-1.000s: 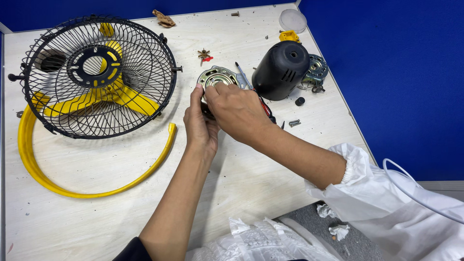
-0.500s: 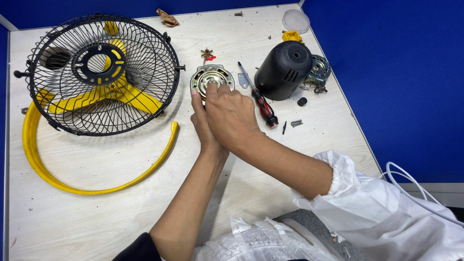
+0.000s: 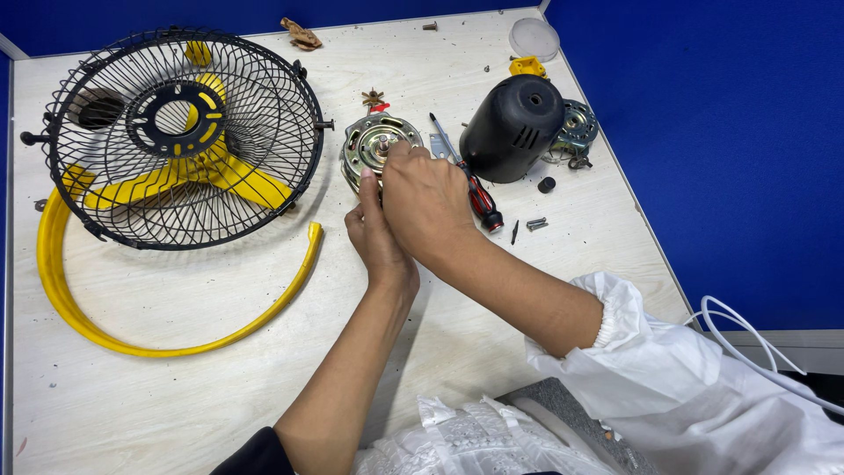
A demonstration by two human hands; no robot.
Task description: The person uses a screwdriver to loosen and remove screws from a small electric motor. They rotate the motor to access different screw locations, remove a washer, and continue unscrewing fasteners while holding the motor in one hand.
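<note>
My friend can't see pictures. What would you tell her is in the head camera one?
Two bare hands, the left hand and right hand, meet on a round metal fan motor on a pale wooden table. To its left lies a black wire fan guard with yellow blades and a curved yellow strip; to its right lie a screwdriver and black motor cover.

A: Bright, even light from overhead. The pale table (image 3: 176, 352) reads clean, nothing blown out.

B: Shadows?

A: Soft ones. The wire fan guard (image 3: 180, 132) lays a faint grid on the table beneath it, and the 2 forearms drop a dim shade toward 6 o'clock.

B: Any glare?

A: A mild sheen on the black motor cover (image 3: 512, 127) and on the metal motor plate (image 3: 374, 141).

B: Focus?

A: Sharp at centre. The table edges bow slightly at 9 and 3 o'clock, and the white sleeve (image 3: 703, 396) at 5 o'clock looks softer.
</note>
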